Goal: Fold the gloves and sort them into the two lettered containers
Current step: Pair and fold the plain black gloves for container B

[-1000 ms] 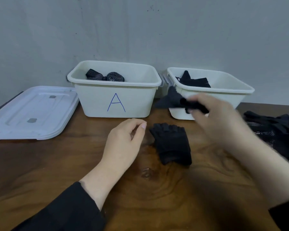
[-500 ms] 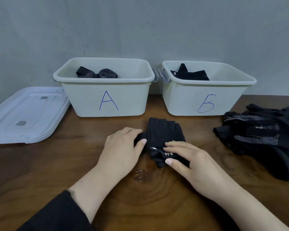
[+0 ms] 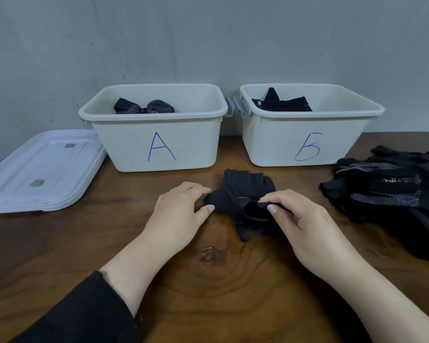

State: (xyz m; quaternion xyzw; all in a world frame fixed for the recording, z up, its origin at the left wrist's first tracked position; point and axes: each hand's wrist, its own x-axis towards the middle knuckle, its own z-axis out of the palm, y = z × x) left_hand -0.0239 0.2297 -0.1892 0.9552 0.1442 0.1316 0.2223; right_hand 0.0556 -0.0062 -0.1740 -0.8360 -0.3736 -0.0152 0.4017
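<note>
right hand (image 3: 307, 224) pinches glove (image 3: 243, 201) cuff | left hand (image 3: 181, 211) steadies its edge | risk: our loose pinch (springy knit) lets the fold unroll

One head-worn view looks forward and down, close over the wooden table (image 3: 60, 256), toward the wall (image 3: 208, 33).

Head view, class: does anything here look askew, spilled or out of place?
Nothing looks spilled or damaged. The white lid lies off its container, flat on the table left of container A. The unsorted gloves sit in a loose heap right of container B.
</note>
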